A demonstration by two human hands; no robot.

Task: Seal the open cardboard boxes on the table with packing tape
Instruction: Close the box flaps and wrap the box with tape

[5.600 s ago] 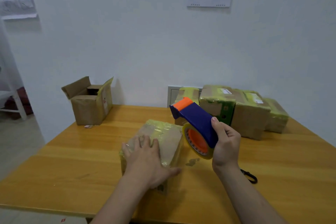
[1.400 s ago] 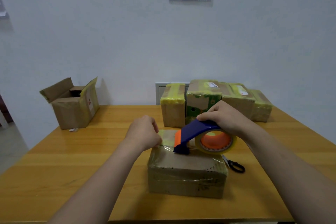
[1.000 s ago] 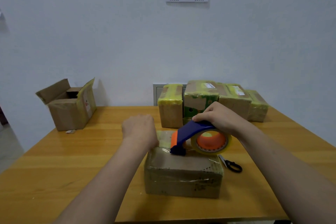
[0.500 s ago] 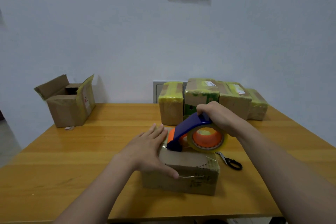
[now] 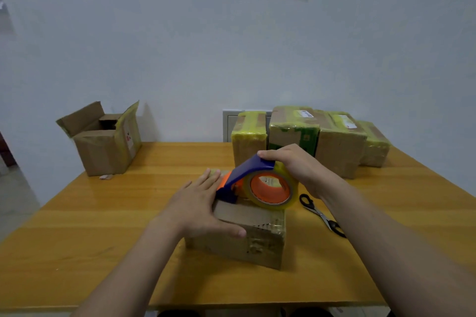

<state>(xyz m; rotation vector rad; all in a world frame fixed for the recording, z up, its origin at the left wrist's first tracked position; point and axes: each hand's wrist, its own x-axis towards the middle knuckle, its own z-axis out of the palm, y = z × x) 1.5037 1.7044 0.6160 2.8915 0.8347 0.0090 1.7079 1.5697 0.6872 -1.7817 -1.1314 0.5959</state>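
Observation:
A closed cardboard box (image 5: 257, 242) wrapped in clear tape lies in the middle of the wooden table (image 5: 77, 239). My left hand (image 5: 198, 203) rests flat on its top with straight fingers, the thumb over the near edge. My right hand (image 5: 293, 165) grips the blue handle of a tape dispenser (image 5: 257, 183) with an orange core. The dispenser's orange front end is on the box top, beside my left fingers. An open cardboard box (image 5: 103, 139) with raised flaps stands at the far left of the table.
Several taped boxes (image 5: 304, 136) stand in a row at the back against the wall. Black-handled scissors (image 5: 322, 216) lie on the table to the right of the middle box, under my right forearm.
My left hand went from a fist at the far side of the box to lying flat on its top. The dispenser stays on the box top, its roll a little higher.

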